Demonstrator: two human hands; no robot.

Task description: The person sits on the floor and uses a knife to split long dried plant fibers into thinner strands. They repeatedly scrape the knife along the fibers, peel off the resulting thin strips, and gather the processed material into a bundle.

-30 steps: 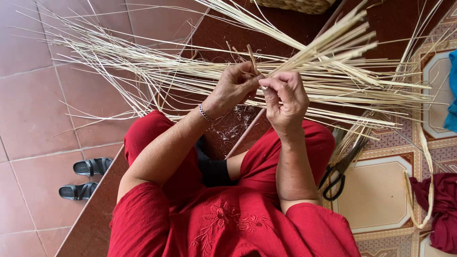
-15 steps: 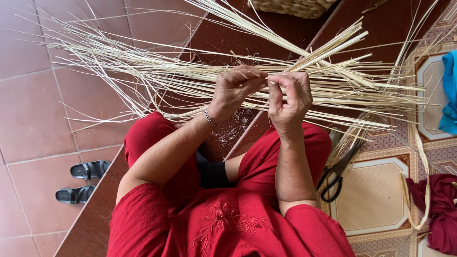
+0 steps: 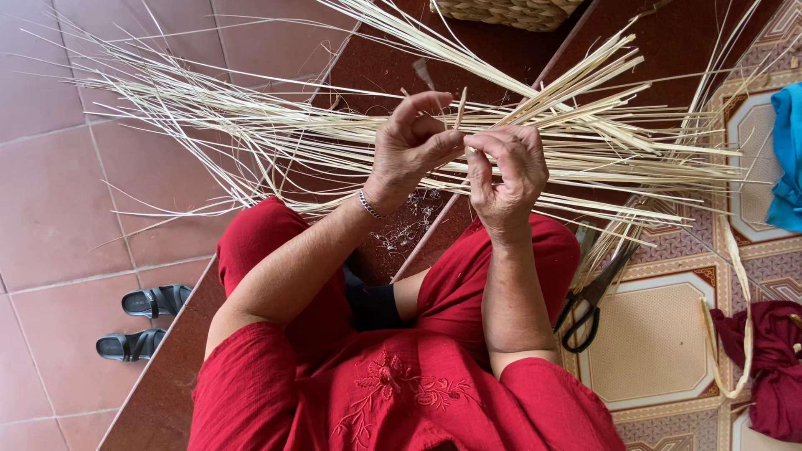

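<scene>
Two bare hands meet above the lap of a person in red clothing [image 3: 393, 392], seated over a tiled floor [image 3: 67, 192]. Left hand [image 3: 411, 149] is curled shut, its thumb and fingertips pinching a short upright strip [image 3: 460, 107] of pale straw, with a thin bracelet [image 3: 369, 205] at the wrist. Right hand [image 3: 507, 174] is closed too, thumb and forefinger nipping the same strip just beside the left fingertips, so the two hands touch. Behind them a loose spread of long straw strips [image 3: 251, 125] fans across the floor from its left side to its right, passing under both hands. Black-handled scissors [image 3: 591, 301] lie on the patterned tiles near the right elbow. A pair of black sandals [image 3: 142, 321] sits toward the floor's lower left edge, well apart. A woven basket [image 3: 510, 12] shows at the top edge, with blue cloth [image 3: 787, 159] and dark red cloth [image 3: 773, 367] at the right edge.
</scene>
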